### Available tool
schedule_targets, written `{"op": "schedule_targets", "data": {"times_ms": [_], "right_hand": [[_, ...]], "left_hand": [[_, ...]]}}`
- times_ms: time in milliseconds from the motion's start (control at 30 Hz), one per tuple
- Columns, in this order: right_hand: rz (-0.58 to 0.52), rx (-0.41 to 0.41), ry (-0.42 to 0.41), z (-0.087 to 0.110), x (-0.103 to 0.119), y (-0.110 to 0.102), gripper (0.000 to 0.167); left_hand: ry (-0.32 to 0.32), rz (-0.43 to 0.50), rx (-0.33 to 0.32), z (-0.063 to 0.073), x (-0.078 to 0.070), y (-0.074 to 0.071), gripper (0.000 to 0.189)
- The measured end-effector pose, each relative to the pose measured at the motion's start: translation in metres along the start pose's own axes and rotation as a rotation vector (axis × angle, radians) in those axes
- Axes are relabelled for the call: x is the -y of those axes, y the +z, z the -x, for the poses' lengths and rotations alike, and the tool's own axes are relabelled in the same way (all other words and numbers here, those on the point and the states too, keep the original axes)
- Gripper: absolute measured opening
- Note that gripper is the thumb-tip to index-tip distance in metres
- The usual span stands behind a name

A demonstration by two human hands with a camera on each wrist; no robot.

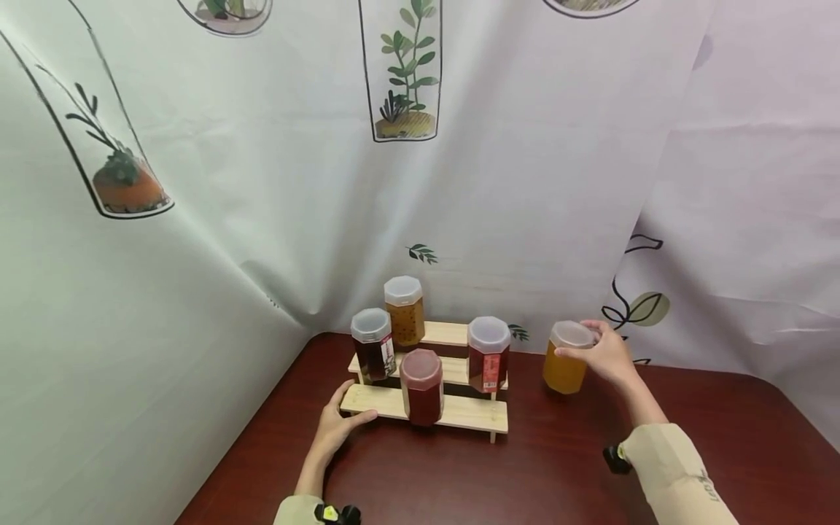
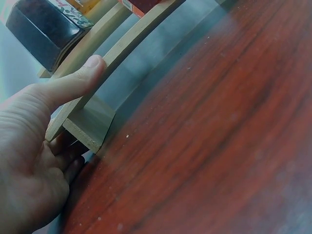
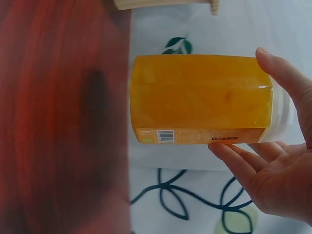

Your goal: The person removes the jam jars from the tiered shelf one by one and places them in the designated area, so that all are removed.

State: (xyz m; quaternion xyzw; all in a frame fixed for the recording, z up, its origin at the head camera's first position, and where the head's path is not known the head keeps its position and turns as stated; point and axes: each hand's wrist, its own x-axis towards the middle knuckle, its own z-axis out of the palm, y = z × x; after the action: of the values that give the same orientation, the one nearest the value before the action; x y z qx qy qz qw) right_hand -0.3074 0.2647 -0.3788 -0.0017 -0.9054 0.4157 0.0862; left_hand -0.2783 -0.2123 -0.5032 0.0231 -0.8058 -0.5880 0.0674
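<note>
My right hand [image 1: 607,355] grips a jar of orange-yellow contents [image 1: 564,370] near its white lid, thumb on one side and fingers on the other. In the right wrist view a barcode label shows on the jar [image 3: 200,97]; it looks lifted off the table. My left hand [image 1: 333,426] holds the left end of a three-step wooden rack [image 1: 472,415], its thumb on the front step and fingers around the end. On the rack stand a dark jar [image 1: 372,350], an amber jar with specks [image 1: 407,321], a red jar [image 1: 423,394] and a red-labelled jar [image 1: 488,357].
The rack stands on a dark red-brown table [image 1: 420,481] close to a white curtain [image 1: 525,182] with plant prints, which hangs behind and at the left. Table surface lies in front of the rack and to its right.
</note>
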Motion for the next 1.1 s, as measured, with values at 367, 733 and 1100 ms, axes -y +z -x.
{"op": "schedule_targets", "data": {"times_ms": [367,733,1100], "right_hand": [[-0.035,0.076,0.053,0.0,-0.024,0.015,0.096],[-0.099,0.192,0.007,0.002,-0.033,0.008,0.093],[-0.136,0.253,0.05,0.0,-0.017,-0.004,0.092]], "left_hand": [[0.006,0.032,-0.02,0.006,0.002,-0.001,0.089],[0.019,0.062,-0.015,0.004,0.0,0.005,0.09],[0.034,0.062,-0.009,0.003,0.001,0.003,0.09]]}}
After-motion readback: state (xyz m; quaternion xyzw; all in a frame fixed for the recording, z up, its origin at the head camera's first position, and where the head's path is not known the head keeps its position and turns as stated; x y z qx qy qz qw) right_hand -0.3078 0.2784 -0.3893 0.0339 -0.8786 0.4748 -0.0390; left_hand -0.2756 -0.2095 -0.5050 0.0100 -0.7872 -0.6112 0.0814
